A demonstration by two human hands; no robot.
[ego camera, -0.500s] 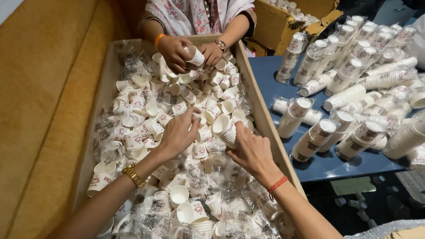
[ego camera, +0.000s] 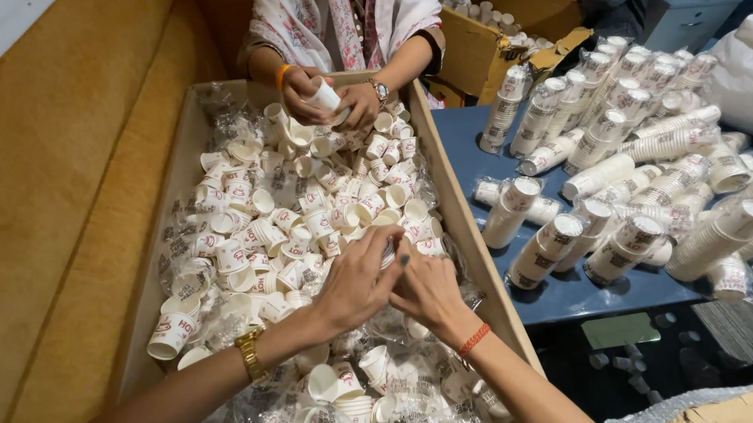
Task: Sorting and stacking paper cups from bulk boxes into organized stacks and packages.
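Both hands (ego camera: 394, 282) pinch a small stack of paper cups (ego camera: 389, 254) over the cardboard tray (ego camera: 470, 243)

Before you stands a long, shallow cardboard tray (ego camera: 452, 199) with raised brown walls; it is filled with loose small white paper cups (ego camera: 307, 200) bearing red print, mixed with crumpled clear plastic wrap (ego camera: 226, 106). To your right of the tray lies a blue flat-topped bench (ego camera: 563, 294). Directly on the bench rest wrapped sleeves of stacked white paper cups (ego camera: 548, 248), some upright, most lying on their sides, touching one another. At your left the tray sits just beside a mustard-yellow upholstered surface (ego camera: 54, 218).
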